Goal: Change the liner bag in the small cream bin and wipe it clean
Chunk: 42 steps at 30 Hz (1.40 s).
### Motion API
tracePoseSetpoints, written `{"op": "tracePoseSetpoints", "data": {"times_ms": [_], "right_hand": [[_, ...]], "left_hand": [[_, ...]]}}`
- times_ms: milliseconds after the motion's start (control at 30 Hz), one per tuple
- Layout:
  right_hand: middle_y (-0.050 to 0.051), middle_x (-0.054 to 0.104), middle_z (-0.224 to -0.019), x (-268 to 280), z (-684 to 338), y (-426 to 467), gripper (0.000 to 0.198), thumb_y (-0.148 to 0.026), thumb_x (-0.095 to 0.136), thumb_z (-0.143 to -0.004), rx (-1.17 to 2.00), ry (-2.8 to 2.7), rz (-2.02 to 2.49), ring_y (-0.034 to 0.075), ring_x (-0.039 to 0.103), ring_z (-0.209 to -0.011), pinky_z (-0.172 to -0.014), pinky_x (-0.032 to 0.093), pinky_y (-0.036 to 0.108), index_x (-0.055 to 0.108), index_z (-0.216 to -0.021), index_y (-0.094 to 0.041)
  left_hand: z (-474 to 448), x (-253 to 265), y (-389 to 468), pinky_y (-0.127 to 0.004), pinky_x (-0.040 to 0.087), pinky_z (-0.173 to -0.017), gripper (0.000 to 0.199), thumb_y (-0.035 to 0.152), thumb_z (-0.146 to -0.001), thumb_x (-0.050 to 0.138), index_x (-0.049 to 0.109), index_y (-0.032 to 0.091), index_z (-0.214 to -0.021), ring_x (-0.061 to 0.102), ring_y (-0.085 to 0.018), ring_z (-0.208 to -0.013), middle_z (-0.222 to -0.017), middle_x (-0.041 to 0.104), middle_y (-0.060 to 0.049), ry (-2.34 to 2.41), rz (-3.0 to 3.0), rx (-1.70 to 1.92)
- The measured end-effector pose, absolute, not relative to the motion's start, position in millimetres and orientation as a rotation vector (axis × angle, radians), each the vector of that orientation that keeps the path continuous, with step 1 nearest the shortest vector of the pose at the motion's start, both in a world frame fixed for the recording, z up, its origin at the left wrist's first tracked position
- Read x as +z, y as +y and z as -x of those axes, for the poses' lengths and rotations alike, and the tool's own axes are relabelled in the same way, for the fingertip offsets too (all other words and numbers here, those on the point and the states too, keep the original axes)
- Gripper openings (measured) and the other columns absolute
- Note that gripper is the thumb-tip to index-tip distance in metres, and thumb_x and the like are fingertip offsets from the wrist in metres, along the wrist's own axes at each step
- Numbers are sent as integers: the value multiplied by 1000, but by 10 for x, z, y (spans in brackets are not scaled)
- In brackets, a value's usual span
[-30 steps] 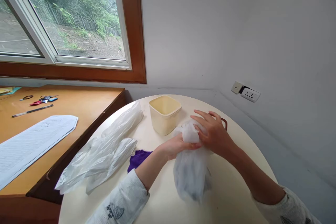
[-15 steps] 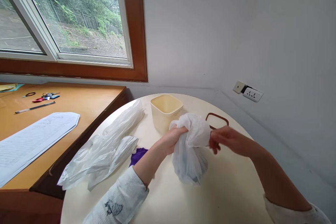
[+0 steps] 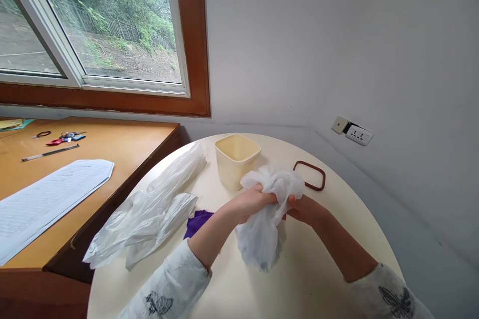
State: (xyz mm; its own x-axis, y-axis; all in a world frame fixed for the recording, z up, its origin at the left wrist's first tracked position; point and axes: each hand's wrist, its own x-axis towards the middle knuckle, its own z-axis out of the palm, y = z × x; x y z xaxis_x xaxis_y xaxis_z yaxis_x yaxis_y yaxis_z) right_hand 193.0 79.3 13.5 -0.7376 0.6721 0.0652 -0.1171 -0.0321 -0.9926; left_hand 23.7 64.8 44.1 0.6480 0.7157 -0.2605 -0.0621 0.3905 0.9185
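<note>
A white plastic bag (image 3: 260,241) hangs bunched at its neck over the round table, its lower part bulging and darker inside. My left hand (image 3: 256,203) is closed around the gathered neck from the left. From the right, my right hand (image 3: 301,208) grips the same bunched plastic, with some fingers hidden behind it. Loose folds puff out above both hands. Just behind the bag stands a cream plastic bin (image 3: 234,164), open at the top. To its right lies a brown rounded rectangular frame (image 3: 316,187).
Another white plastic bag (image 3: 157,214) lies flattened on the table's left side, near a purple cloth (image 3: 197,222) partly behind my left forearm. A wooden desk (image 3: 138,134) at left holds papers (image 3: 48,199), a pen (image 3: 50,153) and keys (image 3: 69,137). A wall socket (image 3: 359,134) is at right.
My right hand has moved left from beside the bag and now grips its neck. The bag's lower part has swung slightly left. My left hand keeps its hold.
</note>
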Motion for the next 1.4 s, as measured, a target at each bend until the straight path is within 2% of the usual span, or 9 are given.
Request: {"op": "tracePoseSetpoints", "data": {"times_ms": [100,200,267,367,667,800,967,1133,1400], "right_hand": [[5,64,-67,99,-1845,791,62,-67,55,-68,1961,-1438,620,13,57,-47,-43,48,25,63,-100,-15],[9,68,-84,154,-1792,789,59,-62,60,-66,2012,-1332,648,18,63,-62,-58,53,31,64,-100,-14],[9,68,-88,199,-1772,804,47,-55,66,-63,2022,-1229,641,20,64,-75,-68,53,32,67,-89,-15],[2,65,-68,249,-1749,835,27,-43,71,-64,1984,-999,608,17,62,-78,-74,51,28,63,-63,-18],[-8,26,-35,416,-1751,931,43,-29,68,-70,1892,-801,536,8,46,-47,-54,45,17,34,-45,-20],[-9,19,-35,461,-1771,972,51,-28,65,-71,1892,-683,533,7,37,-41,-48,44,17,21,-46,-21],[-11,20,-40,507,-1719,975,39,-21,60,-76,1783,-629,442,2,18,-33,-42,41,16,28,-53,-20],[-13,17,-42,553,-1698,1035,36,-30,63,-78,1776,-484,418,2,16,-31,-39,41,15,34,-59,-20],[-15,20,-44,600,-1958,1189,25,-27,69,-74,1638,-475,296,0,18,-30,-40,41,10,45,-72,-20]], "left_hand": [[-256,484,602,-26,44,-53,13,19,-72,50,61,12,-69,55,-13,-52,-60,61,-3,758,-1138,441],[-278,480,578,-27,45,-56,15,20,-71,48,60,13,-65,55,-13,-53,-62,62,-3,713,-1188,369],[-286,452,581,-27,45,-57,12,20,-70,49,59,14,-68,56,-14,-57,-63,62,-3,688,-1205,351],[-281,419,596,-26,44,-56,7,17,-68,49,54,15,-73,56,-14,-58,-62,62,-2,661,-1187,345],[-254,467,607,-24,40,-53,41,23,-75,49,38,19,-114,54,-14,-55,-61,62,-1,596,-1156,449],[-262,494,625,-23,37,-48,37,30,-73,51,37,18,-105,52,-14,-51,-58,60,-1,639,-1047,506],[-275,491,617,-22,28,-43,42,54,-76,51,44,16,-92,40,-9,-41,-48,50,4,681,-1145,510],[-276,460,591,-23,21,-43,44,56,-78,48,57,13,-75,23,-5,-39,-42,27,10,718,-1267,492],[-267,537,576,-23,22,-44,41,53,-78,49,47,16,-60,27,-5,-38,-38,32,8,790,-1342,412]]}}
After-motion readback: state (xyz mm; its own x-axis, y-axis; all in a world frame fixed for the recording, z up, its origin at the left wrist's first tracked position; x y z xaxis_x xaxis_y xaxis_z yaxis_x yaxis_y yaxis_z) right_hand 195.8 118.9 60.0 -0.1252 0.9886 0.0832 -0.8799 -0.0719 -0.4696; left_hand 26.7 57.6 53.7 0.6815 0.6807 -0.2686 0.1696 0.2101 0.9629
